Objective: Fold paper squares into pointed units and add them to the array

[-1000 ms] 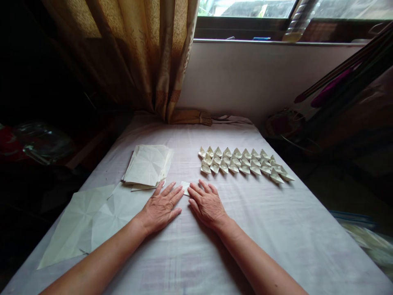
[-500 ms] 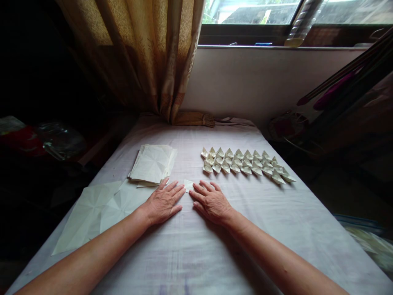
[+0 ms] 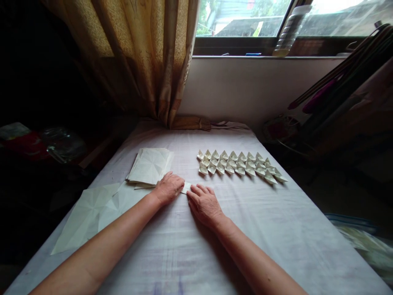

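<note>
A small piece of folded white paper (image 3: 186, 188) lies on the cloth between my two hands. My left hand (image 3: 169, 188) is closed, its fingers curled down and gripping the paper's left end. At the other end, my right hand (image 3: 205, 204) has its fingers drawn together on the paper, the fingertips holding its right edge. Just behind my left hand sits a stack of creased white paper sheets (image 3: 150, 166). Beside my left forearm, more creased sheets (image 3: 89, 211) lie spread out, partly covered by the arm.
Several small folded paper boats (image 3: 239, 164) stand in rows at the right. A pale cloth (image 3: 245, 229) covers the table. Behind it hang a gold curtain (image 3: 135, 61) and a window with a plastic bottle (image 3: 290, 30) on its sill. Dark clutter borders both sides.
My left hand has gone from flat with spread fingers to curled around the paper's end. My right fingers have drawn closer together on the paper. The camera view has shifted slightly.
</note>
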`<state>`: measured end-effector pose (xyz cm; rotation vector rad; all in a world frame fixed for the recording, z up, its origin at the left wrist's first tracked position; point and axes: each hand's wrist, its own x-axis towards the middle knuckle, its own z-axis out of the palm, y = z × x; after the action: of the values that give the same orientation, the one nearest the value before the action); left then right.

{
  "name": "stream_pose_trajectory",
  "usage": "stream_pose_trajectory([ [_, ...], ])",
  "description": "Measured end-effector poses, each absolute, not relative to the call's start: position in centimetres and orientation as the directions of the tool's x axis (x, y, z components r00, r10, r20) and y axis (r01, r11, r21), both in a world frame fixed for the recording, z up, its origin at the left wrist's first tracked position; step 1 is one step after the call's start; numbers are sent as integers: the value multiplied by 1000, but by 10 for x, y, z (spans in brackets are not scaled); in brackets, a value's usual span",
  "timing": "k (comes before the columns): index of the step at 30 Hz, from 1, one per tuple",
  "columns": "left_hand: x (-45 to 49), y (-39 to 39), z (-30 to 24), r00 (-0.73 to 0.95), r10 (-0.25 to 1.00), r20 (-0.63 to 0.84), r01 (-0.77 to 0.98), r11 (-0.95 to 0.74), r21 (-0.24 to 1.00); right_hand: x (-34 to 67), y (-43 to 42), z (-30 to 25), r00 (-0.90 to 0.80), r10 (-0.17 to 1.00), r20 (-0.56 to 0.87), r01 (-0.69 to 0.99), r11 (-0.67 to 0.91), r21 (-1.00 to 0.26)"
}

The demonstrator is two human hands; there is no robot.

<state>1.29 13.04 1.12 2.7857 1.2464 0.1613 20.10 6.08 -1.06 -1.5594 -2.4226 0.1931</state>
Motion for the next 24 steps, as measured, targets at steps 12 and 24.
stream_pose_trajectory([
  [12,12,76,2,518,846,123,820,-533,209,202,49,-19,-347,919,188,878,389,-280],
  [24,5,67,-12,626,757,187,747,-651,135,205,39,-20,-359,921,154,873,389,-293],
])
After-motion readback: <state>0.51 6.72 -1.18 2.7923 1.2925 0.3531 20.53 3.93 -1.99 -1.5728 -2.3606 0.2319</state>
